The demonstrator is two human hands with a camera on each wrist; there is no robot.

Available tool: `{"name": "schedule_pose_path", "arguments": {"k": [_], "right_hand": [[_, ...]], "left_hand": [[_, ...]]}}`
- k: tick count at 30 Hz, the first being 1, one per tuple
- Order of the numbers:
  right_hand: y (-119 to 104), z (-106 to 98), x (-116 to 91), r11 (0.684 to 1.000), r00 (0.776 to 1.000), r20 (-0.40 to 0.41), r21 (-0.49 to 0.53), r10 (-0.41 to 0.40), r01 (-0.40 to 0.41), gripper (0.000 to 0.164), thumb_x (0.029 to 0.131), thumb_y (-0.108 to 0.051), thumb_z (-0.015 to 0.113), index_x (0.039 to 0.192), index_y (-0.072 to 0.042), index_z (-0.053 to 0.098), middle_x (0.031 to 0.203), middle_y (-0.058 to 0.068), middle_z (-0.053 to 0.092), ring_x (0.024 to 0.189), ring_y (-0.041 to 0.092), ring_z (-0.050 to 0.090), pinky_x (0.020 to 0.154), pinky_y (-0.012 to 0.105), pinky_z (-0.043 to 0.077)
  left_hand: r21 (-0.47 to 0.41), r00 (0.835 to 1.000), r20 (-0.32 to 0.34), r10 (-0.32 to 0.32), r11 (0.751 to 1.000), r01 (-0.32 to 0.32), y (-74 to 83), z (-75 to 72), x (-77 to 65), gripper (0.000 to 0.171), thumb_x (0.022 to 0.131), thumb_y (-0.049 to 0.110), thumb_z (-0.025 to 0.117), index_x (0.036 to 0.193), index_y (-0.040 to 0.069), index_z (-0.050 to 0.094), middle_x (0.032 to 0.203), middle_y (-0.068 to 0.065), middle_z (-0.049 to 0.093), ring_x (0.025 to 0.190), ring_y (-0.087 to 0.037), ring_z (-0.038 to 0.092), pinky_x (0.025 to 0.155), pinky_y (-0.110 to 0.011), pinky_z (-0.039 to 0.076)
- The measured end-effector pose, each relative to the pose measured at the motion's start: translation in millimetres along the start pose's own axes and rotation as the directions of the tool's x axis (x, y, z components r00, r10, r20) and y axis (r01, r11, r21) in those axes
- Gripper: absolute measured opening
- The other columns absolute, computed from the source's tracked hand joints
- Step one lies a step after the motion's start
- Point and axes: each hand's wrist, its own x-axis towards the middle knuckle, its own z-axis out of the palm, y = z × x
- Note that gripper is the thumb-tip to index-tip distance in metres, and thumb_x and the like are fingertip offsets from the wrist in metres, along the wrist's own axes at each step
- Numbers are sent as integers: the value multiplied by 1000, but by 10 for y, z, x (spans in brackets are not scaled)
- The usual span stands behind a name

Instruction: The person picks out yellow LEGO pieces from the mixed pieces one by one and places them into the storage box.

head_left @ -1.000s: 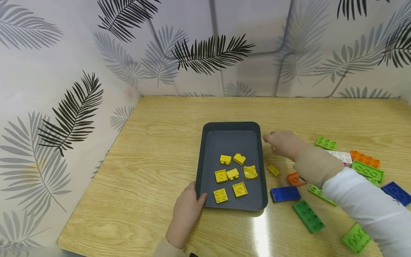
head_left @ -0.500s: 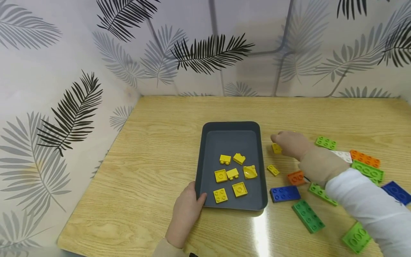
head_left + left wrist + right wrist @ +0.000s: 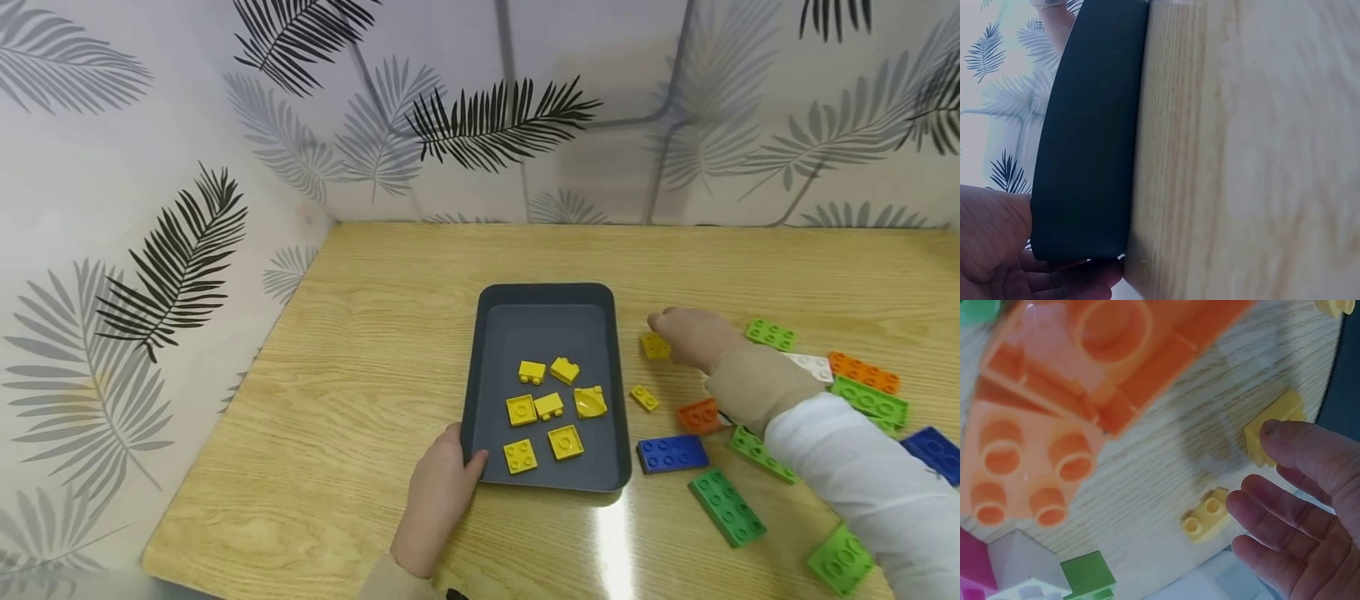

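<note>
A dark grey tray [image 3: 537, 327] with several yellow toy bricks [image 3: 520, 457] in its near half lies on the table. My left hand [image 3: 442, 483] grips its near-left corner, thumb over the rim; in the left wrist view, fingers [image 3: 1066, 281] wrap the tray's end. To the right of the tray, my right hand [image 3: 697, 337] reaches low over the table. In the right wrist view its thumb overlaps a yellow brick [image 3: 1260, 440], and the fingertips lie close beside a two-stud yellow brick [image 3: 1202, 520]; contact cannot be told. Thumb and fingers are apart.
A small yellow brick [image 3: 644, 398] lies beside the tray. Farther right are a blue brick [image 3: 672, 454], a dark green brick [image 3: 727, 508], an orange brick [image 3: 700, 416] and several light green ones [image 3: 840, 560]. A patterned curtain [image 3: 465, 183] hangs behind the table.
My right hand has moved right, away from the tray's edge, uncovering more of the yellow brick beside it. The left hand stays on the tray. The head view has shifted slightly.
</note>
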Motion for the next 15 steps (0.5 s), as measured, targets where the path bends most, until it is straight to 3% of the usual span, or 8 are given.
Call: {"name": "schedule_pose_path", "arguments": {"k": [7,15], "right_hand": [[-6,35,34,1000,1000,7,-10,7,-7,31,73,2,63,103,0,56,93,18,62,78,27,60,70,42,54],[-6,72,65,1000,1000,-12,-8,-21,21,18,72,1,63,90,1,59,79,13,59,66,21,55,61,36,52]], "left_hand": [[-3,1000,2,3,1000,-3,14,-2,9,48,82,23,59,118,-6,47,111,-22,60,99,-34,59,81,-45,52],[0,1000,5,17,1000,-17,20,-15,0,49,81,23,61,118,-6,47,110,-22,60,98,-34,59,80,-45,52]]}}
